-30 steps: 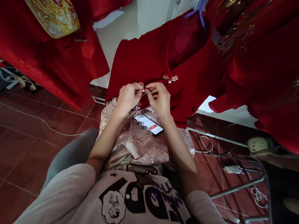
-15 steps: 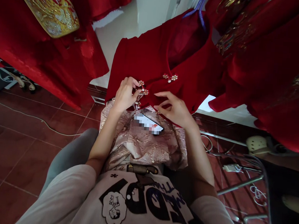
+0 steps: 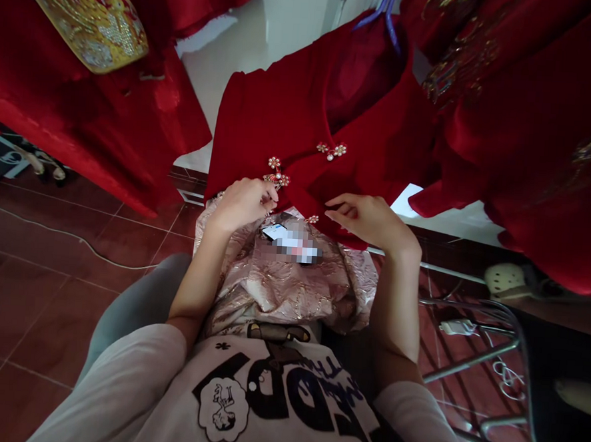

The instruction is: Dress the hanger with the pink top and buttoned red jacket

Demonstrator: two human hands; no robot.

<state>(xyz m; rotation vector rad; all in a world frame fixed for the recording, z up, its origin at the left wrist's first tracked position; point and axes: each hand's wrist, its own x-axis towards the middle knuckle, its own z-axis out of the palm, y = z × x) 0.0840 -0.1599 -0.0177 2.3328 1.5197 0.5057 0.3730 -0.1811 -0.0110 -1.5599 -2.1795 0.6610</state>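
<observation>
A red velvet garment hangs in front of me, with pearl flower clasps down its slanted front edge. My left hand is curled at the lower clasp, its fingertips pinched on something small I cannot make out. My right hand rests against the garment's lower hem, fingers loosely bent and apart, holding nothing. A phone lies on pinkish gold brocade fabric bunched on my lap, just below both hands.
More red garments hang at the left and at the right, one with a gold embroidered panel. A metal chair frame stands at my right. Cables run across the red tiled floor.
Both hands left the upper clasp where they had been pinched together. The right hand moved right and down to the hem; the left hand dropped to the lower clasp.
</observation>
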